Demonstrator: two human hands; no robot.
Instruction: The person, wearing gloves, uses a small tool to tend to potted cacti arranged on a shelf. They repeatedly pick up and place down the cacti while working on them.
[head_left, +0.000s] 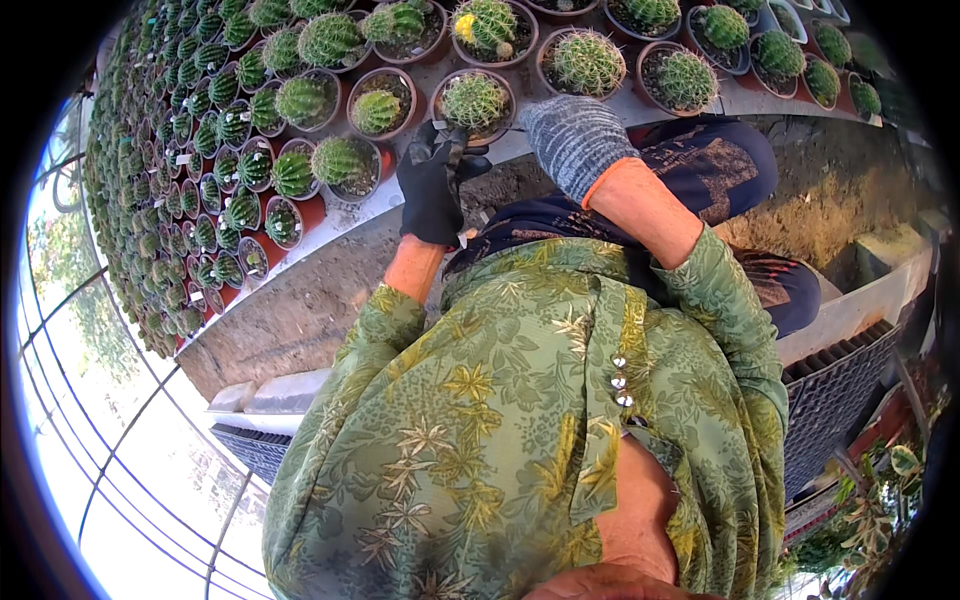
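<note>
My left hand (435, 184), in a black glove, is at the bench edge with its fingers bent and partly spread. Its fingertips are against or just beside the near side of a plastic pot (507, 129) holding a round spiny cactus (474, 101); whether they grip it cannot be made out. On the other side of that pot is my right hand (577, 146), in a grey striped knit glove. Its fingers are turned away from view, and what they hold is hidden. A pot with a paler ribbed cactus (376, 112) stands left of my left hand.
Many potted cacti crowd the bench (352, 214), one bearing a yellow flower (465, 28). My knees (720, 165) come close to its edge. A soil strip (300, 300) runs below. Black plastic trays (840, 405) stand behind at right, near leafy plants (874, 525).
</note>
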